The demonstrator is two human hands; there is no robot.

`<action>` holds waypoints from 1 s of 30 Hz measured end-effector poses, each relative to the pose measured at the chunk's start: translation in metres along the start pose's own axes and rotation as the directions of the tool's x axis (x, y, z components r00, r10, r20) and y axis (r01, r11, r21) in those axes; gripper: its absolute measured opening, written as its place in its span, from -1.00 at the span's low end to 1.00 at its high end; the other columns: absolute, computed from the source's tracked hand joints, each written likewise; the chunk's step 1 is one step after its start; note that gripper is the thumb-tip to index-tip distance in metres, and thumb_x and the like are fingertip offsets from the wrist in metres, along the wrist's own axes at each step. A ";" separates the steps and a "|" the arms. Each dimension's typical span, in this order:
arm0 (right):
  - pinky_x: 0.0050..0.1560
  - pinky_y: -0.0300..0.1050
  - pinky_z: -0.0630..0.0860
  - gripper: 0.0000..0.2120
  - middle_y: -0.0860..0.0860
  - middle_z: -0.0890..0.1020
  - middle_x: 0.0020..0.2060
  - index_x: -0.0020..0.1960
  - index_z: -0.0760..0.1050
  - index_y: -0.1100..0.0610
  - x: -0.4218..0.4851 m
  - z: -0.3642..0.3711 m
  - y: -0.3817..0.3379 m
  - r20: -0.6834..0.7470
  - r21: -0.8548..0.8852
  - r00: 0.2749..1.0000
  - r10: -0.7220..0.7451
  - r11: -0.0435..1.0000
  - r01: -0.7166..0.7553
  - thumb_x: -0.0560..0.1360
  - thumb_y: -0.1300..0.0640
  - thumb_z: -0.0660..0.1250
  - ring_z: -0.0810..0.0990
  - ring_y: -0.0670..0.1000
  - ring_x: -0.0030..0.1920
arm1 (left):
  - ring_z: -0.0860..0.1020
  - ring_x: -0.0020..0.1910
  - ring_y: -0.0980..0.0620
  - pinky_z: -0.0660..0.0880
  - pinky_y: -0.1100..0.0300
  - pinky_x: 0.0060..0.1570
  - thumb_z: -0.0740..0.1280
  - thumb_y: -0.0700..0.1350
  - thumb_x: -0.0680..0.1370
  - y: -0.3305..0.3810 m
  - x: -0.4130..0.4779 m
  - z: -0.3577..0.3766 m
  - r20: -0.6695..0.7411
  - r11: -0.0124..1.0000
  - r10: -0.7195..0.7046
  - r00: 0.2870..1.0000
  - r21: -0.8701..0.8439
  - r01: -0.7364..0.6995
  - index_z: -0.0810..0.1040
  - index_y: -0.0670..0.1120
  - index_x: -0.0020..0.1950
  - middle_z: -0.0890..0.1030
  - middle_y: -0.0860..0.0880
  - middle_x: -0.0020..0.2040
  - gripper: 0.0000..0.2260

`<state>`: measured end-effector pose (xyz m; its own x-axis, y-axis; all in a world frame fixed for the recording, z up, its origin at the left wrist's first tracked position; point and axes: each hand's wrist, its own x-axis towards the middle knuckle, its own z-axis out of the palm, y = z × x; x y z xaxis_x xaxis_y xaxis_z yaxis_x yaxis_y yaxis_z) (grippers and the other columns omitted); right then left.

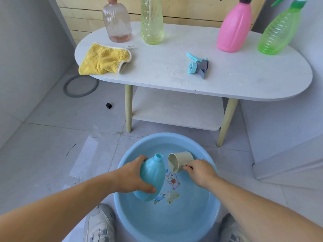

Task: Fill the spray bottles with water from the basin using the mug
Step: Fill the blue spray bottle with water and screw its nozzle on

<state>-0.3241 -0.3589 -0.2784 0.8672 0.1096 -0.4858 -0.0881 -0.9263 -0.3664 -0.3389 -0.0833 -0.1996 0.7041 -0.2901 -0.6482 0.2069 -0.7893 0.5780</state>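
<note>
Over the blue basin of water, my left hand grips a light blue spray bottle with its cap off, neck tilted up and away. Beside it my right hand holds a beige mug by the handle, tipped on its side with its mouth facing the bottle's open neck. The mug's rim sits just right of the neck, not touching it. The bottle's blue trigger head lies on the white table.
At the back of the table stand a clear ribbed bottle, a pale yellow bottle, a pink bottle and a green bottle. A yellow cloth lies at its left end. My shoes flank the basin.
</note>
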 end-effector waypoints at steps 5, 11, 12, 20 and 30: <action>-0.39 -0.09 0.26 -0.55 -0.04 0.44 -0.42 -0.41 0.32 0.03 -0.001 0.001 -0.001 0.008 -0.016 1.000 0.011 1.000 -0.011 0.62 -0.06 0.22 0.43 0.06 -0.31 | 0.59 0.11 0.16 0.58 0.26 0.02 0.66 0.08 0.36 0.002 -0.001 -0.002 -0.009 1.000 0.003 1.000 -0.013 -0.003 0.31 0.12 0.41 0.57 0.14 0.17 -0.26; -0.38 -0.10 0.26 -0.56 -0.03 0.41 -0.43 -0.39 0.31 0.08 -0.001 -0.002 -0.003 0.024 0.118 0.997 0.073 0.990 -0.075 0.62 -0.06 0.23 0.35 0.01 -0.39 | 0.59 0.14 0.10 0.61 0.11 0.16 0.65 0.10 0.36 0.004 -0.004 -0.007 -0.032 1.000 -0.002 0.999 -0.001 0.002 0.30 0.12 0.41 0.56 0.13 0.19 -0.24; -0.35 -0.09 0.26 -0.56 -0.01 0.40 -0.43 -0.38 0.30 0.10 -0.001 -0.004 -0.004 0.019 0.175 0.996 0.083 0.981 -0.085 0.61 -0.06 0.24 0.34 0.03 -0.39 | 0.59 0.15 0.08 0.61 0.09 0.18 0.66 0.09 0.36 0.005 -0.005 -0.009 -0.040 1.000 -0.003 0.999 -0.002 0.003 0.30 0.12 0.41 0.56 0.12 0.19 -0.24; -0.09 -0.08 0.56 -0.68 0.01 0.63 -0.34 -0.20 0.61 0.19 -0.023 -0.051 -0.027 -0.033 0.553 0.993 0.112 0.830 -0.075 0.60 -0.01 0.32 0.62 -0.02 -0.26 | 0.58 0.09 0.07 0.60 0.13 0.05 0.66 0.01 0.36 0.014 -0.017 -0.024 -0.117 1.000 0.002 0.993 0.029 0.001 0.25 0.06 0.41 0.54 0.09 0.15 -0.22; -0.11 -0.30 0.53 -0.67 0.08 0.63 -0.35 -0.24 0.61 0.18 -0.083 -0.140 -0.062 -0.252 0.682 0.968 0.020 0.713 0.163 0.60 0.02 0.32 0.61 -0.02 -0.22 | 0.55 0.10 0.12 0.53 0.24 0.00 0.65 -0.01 0.38 0.042 -0.054 -0.051 -0.227 0.994 0.111 0.967 0.035 -0.106 0.32 0.13 0.42 0.53 0.14 0.16 -0.27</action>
<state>-0.3219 -0.3607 -0.1044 0.9608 -0.0029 -0.2774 -0.2557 -0.3970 -0.8815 -0.3337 -0.0729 -0.1149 0.8586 -0.2453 -0.4501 0.1073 -0.7725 0.6259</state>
